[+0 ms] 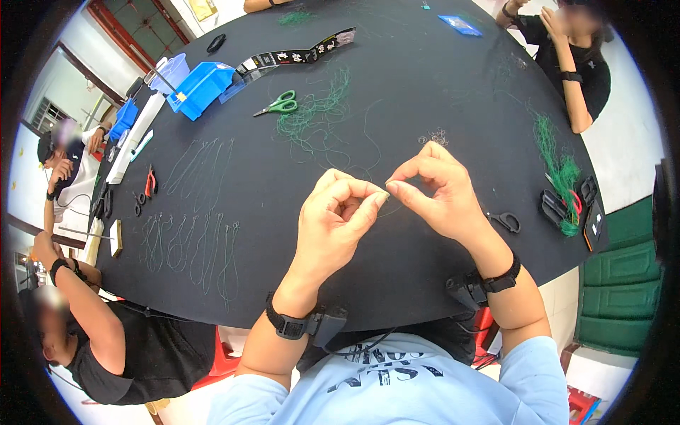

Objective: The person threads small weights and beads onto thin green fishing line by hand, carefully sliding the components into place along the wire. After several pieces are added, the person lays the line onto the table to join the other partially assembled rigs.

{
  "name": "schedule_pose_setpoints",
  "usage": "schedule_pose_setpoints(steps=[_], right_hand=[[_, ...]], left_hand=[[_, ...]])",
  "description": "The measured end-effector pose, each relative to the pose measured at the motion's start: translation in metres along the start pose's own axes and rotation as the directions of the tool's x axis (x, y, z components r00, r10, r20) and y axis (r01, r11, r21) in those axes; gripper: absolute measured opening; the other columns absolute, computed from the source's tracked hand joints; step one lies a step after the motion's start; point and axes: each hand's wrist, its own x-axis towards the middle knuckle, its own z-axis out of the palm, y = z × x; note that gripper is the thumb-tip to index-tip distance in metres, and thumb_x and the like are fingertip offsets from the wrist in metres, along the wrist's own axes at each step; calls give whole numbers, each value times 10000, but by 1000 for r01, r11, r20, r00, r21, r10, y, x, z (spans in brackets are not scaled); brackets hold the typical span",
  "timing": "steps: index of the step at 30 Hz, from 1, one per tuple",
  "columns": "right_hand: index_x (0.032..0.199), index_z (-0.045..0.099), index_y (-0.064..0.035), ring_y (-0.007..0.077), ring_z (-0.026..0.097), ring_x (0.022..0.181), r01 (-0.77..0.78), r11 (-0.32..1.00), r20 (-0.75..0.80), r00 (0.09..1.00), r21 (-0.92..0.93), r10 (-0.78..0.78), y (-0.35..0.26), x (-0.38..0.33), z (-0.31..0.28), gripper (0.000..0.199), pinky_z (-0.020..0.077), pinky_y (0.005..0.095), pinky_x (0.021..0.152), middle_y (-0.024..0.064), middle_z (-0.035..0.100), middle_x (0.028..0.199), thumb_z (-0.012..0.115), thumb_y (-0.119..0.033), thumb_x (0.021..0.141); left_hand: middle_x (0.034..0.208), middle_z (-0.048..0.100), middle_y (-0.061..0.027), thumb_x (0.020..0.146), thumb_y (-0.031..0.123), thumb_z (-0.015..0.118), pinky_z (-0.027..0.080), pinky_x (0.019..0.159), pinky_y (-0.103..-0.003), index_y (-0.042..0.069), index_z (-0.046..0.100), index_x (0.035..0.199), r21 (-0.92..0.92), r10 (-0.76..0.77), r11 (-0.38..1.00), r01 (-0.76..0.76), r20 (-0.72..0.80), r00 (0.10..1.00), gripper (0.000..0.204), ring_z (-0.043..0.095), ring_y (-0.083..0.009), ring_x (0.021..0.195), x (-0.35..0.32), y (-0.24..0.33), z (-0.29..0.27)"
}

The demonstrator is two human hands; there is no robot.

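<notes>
Fingers (379, 200) of both hands pinch together over the middle of the black bench (425, 78), the left hand (333, 219) and right hand (435, 191) meeting tip to tip on something too fine to make out, possibly a thin green thread. Just beyond them lies a tangle of green thread (312, 120) beside green-handled scissors (278, 104), with small black scissors (506, 221) near the right wrist. Rows of looped thread pieces (191, 244) lie to the left, a blue bin (200, 86) farther off.

Bright, even daylight w/ soft shadows, faint sheen on far side of the black table (439, 92), strong fisheye bend + dark vignette at rim, centre sharp.
</notes>
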Motion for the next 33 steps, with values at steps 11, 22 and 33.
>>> schedule_pose_setpoints(steps=[11, 22, 33], right_hand=[[818, 688, -84, 65, 403, 605, -141, 976, 40, 990, 166, 137, 6, -3, 9, 98, 338, 233, 539, -28, 457, 681, 736, -158, 775], [903, 648, -38, 3, 423, 636, -214, 818, -52, 957, 534, 284, 2, 2, 4, 116, 332, 179, 543, -58, 558, 766, 674, -145, 869], [879, 648, -16, -6, 450, 667, -349, 753, 135, 933, 558, 333, -6, -11, 20, 120, 371, 173, 548, -51, 575, 776, 682, -130, 867]], left_hand=[[811, 521, 18, 818, 94, 710, 376, 553, -169, 17, 698, 876, -176, -216, 963, 203, -61, 974, 97, 447, -17, 620, 1, 9, -6], [815, 535, 14, 820, 116, 718, 391, 546, -178, 13, 696, 869, -193, -277, 946, 262, -57, 959, 116, 482, -26, 627, 2, 7, -4], [805, 555, 18, 843, 127, 705, 409, 575, -176, 17, 688, 882, -248, -287, 930, 270, -34, 957, 118, 510, -32, 662, 1, 7, -3]])
